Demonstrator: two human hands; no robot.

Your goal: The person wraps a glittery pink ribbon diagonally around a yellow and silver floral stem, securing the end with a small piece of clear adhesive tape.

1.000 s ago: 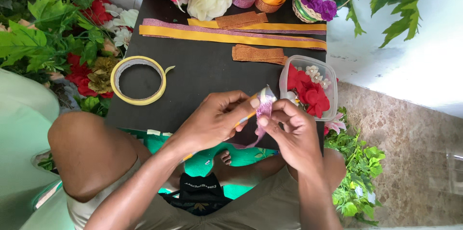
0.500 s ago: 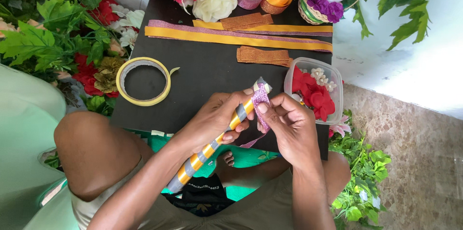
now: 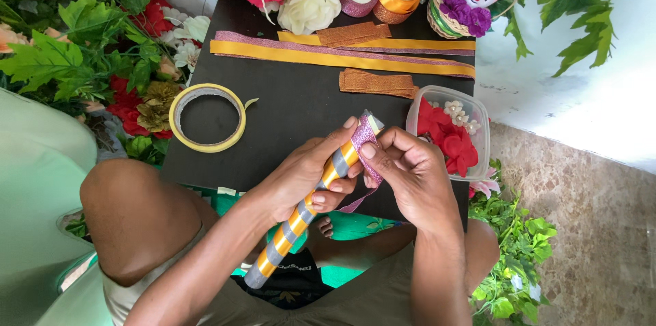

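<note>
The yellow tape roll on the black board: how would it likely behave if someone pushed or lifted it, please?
The tape roll lies flat, so it would probably slide, not roll. A thin hollow ring, it looks light. Its loose end may catch on the black board.

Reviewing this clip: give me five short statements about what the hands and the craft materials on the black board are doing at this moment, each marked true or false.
1. The left hand grips an orange-and-grey striped stick. True.
2. The right hand presses a pink glitter ribbon against the stick's upper end. True.
3. The tape roll is on the person's wrist. False: it lies flat on the black board, left of the hands.
4. The clear plastic container holds red flowers. True.
5. The long yellow strips are held in the hands. False: they lie on the board beyond the hands.
</note>
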